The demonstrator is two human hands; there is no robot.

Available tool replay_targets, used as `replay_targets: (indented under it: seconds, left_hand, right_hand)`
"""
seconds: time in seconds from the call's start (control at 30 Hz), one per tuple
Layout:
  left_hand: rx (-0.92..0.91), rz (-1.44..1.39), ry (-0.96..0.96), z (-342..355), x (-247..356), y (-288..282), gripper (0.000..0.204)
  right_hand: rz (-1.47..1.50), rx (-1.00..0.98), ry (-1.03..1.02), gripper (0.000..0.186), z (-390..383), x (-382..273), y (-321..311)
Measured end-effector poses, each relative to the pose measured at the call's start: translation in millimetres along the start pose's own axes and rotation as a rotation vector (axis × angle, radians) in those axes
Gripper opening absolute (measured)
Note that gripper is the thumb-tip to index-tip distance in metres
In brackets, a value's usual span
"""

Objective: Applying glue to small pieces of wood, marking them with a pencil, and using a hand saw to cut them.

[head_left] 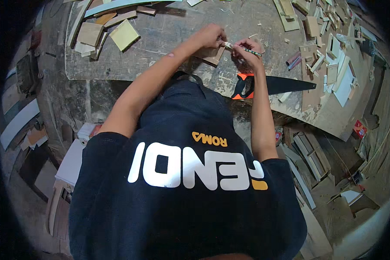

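My right hand (247,55) is closed round a dark patterned pencil (252,52), whose far end sticks out to the right. Its tip side points left, toward a small pale wood piece (228,44) between my hands. The fingers of my left hand (211,35) are bent and pinch that small piece at its left end. Under and just in front of the left hand lies a flat brown wooden block (213,56) on the workbench (160,56). A handsaw (288,85) with an orange and black handle rests near the bench edge, partly behind my right forearm.
Wooden squares and strips (125,34) are piled at the back left. Many wood offcuts (332,71) crowd the right side, with a reddish clear tube (294,60) beside them. The saw's blade reaches right along the near bench edge. Boards (310,156) stand below at right.
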State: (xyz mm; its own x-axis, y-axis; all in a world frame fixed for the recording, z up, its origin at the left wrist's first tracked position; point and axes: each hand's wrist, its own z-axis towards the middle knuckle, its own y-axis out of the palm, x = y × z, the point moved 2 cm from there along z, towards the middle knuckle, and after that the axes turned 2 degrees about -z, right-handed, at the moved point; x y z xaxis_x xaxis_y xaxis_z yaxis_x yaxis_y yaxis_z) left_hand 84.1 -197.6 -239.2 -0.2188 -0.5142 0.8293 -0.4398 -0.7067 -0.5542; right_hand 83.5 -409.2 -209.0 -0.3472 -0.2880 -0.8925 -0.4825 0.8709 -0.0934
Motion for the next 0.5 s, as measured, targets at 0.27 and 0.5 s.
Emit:
replay_targets:
  seconds: [0.27,0.5]
  left_hand:
    - [-0.136,-0.088,-0.032,9.6,-0.5,-13.0,0.024]
    - [-0.233,-0.160,-0.096,20.6,-16.8,-43.1,0.024]
  right_hand:
    - [-0.125,0.037,-0.055,0.014,-0.5,1.9,0.6]
    - [-0.027,0.040,-0.029,0.016,-7.8,-2.1,2.5]
